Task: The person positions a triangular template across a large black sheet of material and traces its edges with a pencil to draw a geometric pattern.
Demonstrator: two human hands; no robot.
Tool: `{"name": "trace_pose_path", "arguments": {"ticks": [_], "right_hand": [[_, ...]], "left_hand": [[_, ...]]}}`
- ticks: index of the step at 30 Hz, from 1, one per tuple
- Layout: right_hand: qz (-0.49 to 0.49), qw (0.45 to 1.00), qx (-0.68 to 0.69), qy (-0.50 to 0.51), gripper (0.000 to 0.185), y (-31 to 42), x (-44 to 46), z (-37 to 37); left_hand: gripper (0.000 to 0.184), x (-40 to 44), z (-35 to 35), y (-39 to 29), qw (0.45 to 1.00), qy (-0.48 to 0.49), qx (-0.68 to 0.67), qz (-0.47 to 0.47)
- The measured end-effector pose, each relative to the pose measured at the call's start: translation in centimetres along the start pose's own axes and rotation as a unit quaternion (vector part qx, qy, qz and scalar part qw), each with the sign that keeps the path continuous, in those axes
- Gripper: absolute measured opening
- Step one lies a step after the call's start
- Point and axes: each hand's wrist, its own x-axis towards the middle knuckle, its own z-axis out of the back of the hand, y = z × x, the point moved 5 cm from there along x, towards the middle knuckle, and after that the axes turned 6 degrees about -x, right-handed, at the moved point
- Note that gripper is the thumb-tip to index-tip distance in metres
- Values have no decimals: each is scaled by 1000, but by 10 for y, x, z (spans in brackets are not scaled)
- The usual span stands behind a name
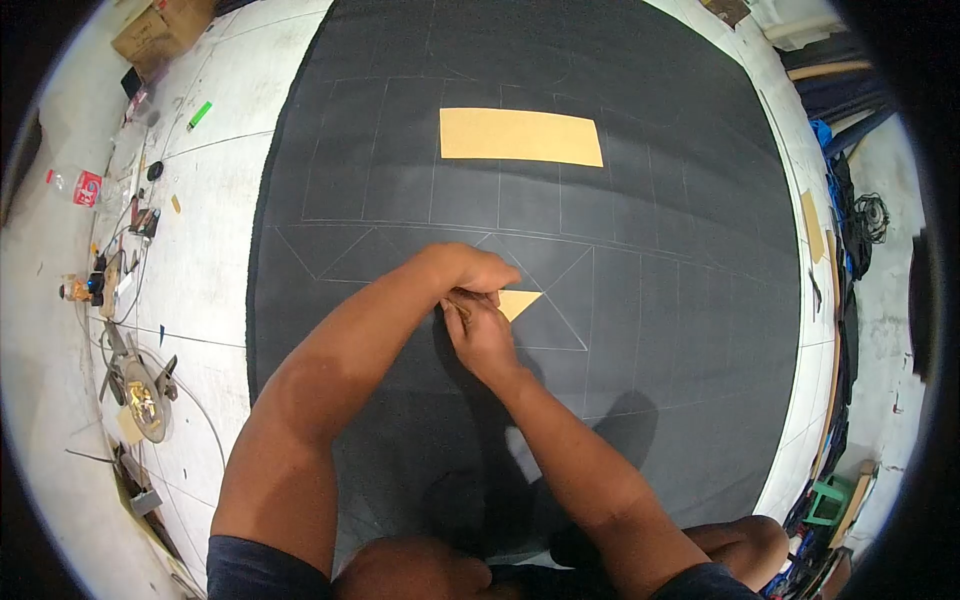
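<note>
My left hand (467, 268) reaches in from the left, over a dark sheet of cloth (690, 330) marked with thin pale lines. Its fingers are bent down at a small yellow card piece (518, 302) with a pointed right end. Just below, my right hand (484, 336) is closed, its fingers bunched against those of my left hand beside the card. The hands cover most of the card, and whatever is between their fingers is hidden. Farther up the cloth lies a yellow rectangular card (520, 137), apart from both hands.
On the pale tiled floor at left are a green lighter-like item (200, 115), a plastic bottle (75, 187), cables and an oval metal dish (145, 400) of small pieces. A cardboard box (165, 35) stands at upper left. Dark cloth, a cable coil (872, 220) and a green stool (828, 500) line the right.
</note>
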Motion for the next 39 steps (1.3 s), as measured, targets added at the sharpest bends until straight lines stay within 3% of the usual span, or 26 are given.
{"name": "trace_pose_path", "arguments": {"ticks": [4,8,10,13,28,32,34,37,39], "right_hand": [[37,999,-23,-30,18,-9,-24,23],[-24,999,-28,16,16,-16,-56,48],[-51,998,-29,35,17,-18,-58,48],[-17,999,-48,9,18,-14,-53,48],[-77,994,-59,53,19,-27,-69,62],[-68,995,-54,38,21,-29,-71,62],[-77,994,-60,46,21,-35,-68,59],[-80,994,-69,20,23,-43,-62,59],[-119,990,-56,-42,24,-53,-60,69]], "left_hand": [[61,3,1,-2,997,-36,58,-43],[67,-13,-3,-9,989,-53,105,-95],[67,-15,-3,-9,991,-51,110,-60],[66,-18,-4,-8,992,-71,95,-52],[60,-14,-11,-4,971,-176,139,-87],[61,-6,-14,-1,966,-176,155,-114],[60,-10,-13,0,951,-235,170,-103],[58,-9,-13,1,966,-195,148,-90],[56,-8,-15,3,962,-210,152,-88]]}}
